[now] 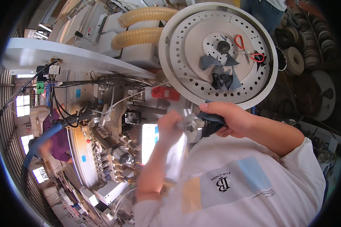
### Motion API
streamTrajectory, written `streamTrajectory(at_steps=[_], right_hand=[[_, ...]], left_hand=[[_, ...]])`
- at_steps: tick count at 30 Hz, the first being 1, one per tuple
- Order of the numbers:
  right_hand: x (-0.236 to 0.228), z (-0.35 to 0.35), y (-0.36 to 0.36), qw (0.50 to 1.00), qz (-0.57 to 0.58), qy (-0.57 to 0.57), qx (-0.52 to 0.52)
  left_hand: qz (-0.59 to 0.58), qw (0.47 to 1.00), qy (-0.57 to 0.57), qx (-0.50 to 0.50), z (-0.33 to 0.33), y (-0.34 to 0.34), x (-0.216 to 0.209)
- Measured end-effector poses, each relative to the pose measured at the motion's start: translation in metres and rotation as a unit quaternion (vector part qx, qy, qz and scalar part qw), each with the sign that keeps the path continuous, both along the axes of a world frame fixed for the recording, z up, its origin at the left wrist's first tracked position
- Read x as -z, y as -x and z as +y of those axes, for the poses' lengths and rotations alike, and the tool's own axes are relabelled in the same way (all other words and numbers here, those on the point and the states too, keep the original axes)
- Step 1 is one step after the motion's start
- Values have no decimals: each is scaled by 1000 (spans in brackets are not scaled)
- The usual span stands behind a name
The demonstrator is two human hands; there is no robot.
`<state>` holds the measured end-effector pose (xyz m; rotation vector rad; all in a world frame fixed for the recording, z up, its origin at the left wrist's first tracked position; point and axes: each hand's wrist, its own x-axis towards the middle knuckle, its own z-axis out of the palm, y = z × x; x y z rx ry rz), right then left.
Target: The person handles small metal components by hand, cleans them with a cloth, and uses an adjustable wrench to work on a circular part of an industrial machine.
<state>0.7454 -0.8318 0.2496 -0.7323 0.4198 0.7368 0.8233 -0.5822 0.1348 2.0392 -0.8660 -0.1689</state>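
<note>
Workshop machinery crowds the view, with windows [22, 106] glowing along the left edge and thick rolls [293, 60] stacked at the upper right. We see a co-worker in a purple top [59, 132] at the left and another person's jeans [262, 14] at the top right. Across the upper left runs a long pale beam [79, 56], with two ribbed, yellowish hoses [140, 38] above its right end.

Just right of the upper middle sits a round, perforated metal disc [195, 49] inside a pale rim; on it we find red-handled scissors [248, 53] and a few dark cloth scraps [221, 77]. A red box [165, 93] lies left of the disc's lower edge.

Near the middle of the frame, our right hand [233, 118] grips a dark cloth piece [212, 126], thumb on top and fingers curled beneath. That cloth meets a shiny metal fitting [192, 124]. Our left hand [169, 126], blurred, is at the fitting's left side, fingers bent; we cannot tell whether they close on it.
</note>
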Motion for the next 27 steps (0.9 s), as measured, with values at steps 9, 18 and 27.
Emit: streamTrajectory(at_steps=[9, 18, 27], right_hand=[[-3, 19, 3, 961, -196, 162, 109], [10, 17, 11, 772, -490, 364, 174], [35, -2, -39, 448, -675, 498, 310]], left_hand=[[349, 904, 215, -119, -12, 44, 17], [359, 910, 202, -44, -38, 61, -28], [313, 926, 182, -109, -67, 71, -49]])
